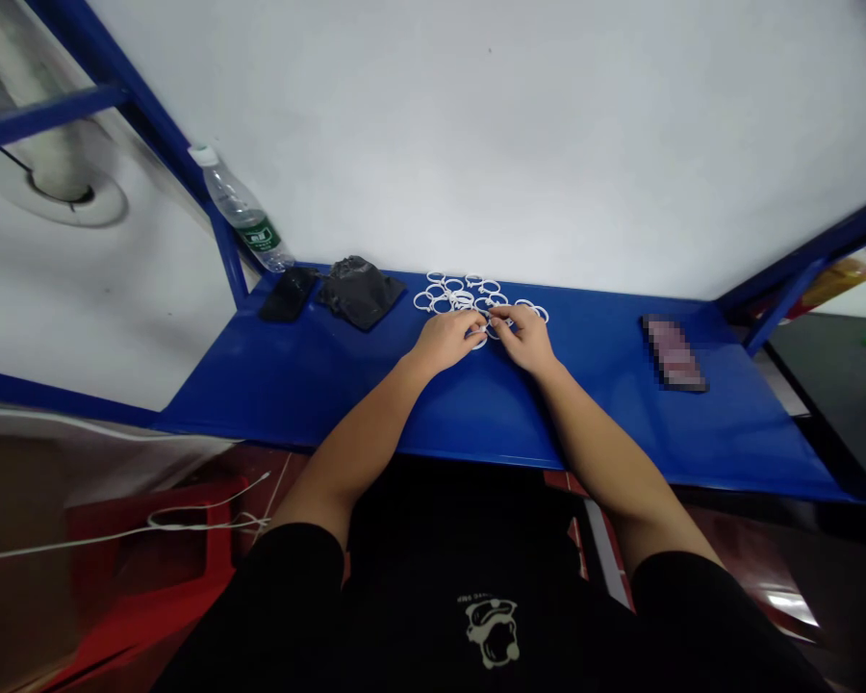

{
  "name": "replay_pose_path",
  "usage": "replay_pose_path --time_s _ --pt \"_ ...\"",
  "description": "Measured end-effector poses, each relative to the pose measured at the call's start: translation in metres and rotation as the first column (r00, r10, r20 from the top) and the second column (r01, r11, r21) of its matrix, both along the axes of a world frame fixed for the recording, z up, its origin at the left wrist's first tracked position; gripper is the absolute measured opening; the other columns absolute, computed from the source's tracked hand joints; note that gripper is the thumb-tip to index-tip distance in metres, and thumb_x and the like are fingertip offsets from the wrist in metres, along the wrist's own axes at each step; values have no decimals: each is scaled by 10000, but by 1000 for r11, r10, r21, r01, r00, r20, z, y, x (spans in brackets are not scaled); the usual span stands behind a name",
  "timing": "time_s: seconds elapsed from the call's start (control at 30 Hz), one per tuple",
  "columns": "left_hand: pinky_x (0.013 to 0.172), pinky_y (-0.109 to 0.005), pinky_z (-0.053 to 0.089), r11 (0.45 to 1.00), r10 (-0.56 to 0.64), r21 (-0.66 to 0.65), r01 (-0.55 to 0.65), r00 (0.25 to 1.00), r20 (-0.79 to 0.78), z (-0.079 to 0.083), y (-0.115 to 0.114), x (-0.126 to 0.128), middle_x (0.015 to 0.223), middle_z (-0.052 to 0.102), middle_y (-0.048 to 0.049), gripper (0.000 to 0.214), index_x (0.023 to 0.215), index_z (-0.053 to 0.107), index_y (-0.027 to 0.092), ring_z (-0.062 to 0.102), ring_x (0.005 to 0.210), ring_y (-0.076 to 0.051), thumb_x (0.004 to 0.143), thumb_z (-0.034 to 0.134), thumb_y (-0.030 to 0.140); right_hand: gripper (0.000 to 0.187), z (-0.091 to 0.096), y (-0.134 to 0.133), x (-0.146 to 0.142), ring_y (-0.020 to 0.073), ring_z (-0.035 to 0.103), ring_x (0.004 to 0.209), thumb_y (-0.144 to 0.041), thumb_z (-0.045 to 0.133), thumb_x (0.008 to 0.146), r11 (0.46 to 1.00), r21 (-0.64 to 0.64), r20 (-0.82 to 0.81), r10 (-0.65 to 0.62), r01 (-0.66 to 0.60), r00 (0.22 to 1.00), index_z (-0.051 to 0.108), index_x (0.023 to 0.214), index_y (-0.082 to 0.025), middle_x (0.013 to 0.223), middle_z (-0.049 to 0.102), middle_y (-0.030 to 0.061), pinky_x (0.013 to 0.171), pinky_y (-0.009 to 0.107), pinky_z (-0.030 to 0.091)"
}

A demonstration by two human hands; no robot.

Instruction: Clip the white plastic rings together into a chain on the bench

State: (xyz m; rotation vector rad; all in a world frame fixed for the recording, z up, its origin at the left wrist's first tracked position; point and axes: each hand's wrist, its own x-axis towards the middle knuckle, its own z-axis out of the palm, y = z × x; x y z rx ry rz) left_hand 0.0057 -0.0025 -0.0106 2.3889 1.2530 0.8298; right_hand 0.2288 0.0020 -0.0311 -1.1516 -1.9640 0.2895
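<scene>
Plastic bottle leans at the blue shelf's left corner, black pouch beside it. Left hand and right hand meet mid-shelf, fingers pinching one white ring from the ring pile. Blurred phone lies right.

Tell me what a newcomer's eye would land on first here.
The bright blue bench catches the eye first, and at its middle, toward the back, lies a cluster of white rings. The left hand and right hand meet at the near edge of that cluster, fingers on the rings. At the back left a clear plastic bottle stands tilted, with a crumpled black bag nearby.
</scene>
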Motion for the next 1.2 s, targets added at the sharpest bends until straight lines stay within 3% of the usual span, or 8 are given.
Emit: replay_pose_path --time_s 0.23,0.67,0.93,1.2 --pt "825 -324 559 999 40 19 -41 999 10 1 -3 2 1040 838 -52 118 1122 747 218 777 935 -213 1011 753 179 327 9 -7 -8 284 721 936 -426 562 1078 985 -25 67 170 -169 983 831 1166 -263 1031 840 83 962 486 553" --pt "833 -324 547 998 13 62 -14 1000 8 -7 0 1 981 794 -43 109 1079 724 230 752 941 -215 1013 705 145 258 13 -11 -11 280 732 926 -292 587 991 988 -77 39 137 -134 990 829 1077 -267 1003 838 69 918 450 574" --pt "847 -333 560 990 -29 135 27 999 18 -13 0 7 958 798 -39 142 1047 745 233 760 914 -210 994 688 115 82 10 -11 -15 267 683 864 -232 608 819 998 -12 -94 67 -68 993 678 838 -269 857 755 47 864 429 554" --pt "900 -374 571 977 5 212 -12 999 37 -25 5 11 900 786 -39 163 902 710 228 747 898 -211 977 672 89 107 -2 -1 -25 208 634 781 -239 590 777 981 -143 -358 73 -132 931 617 878 -265 828 689 -1 777 362 542"
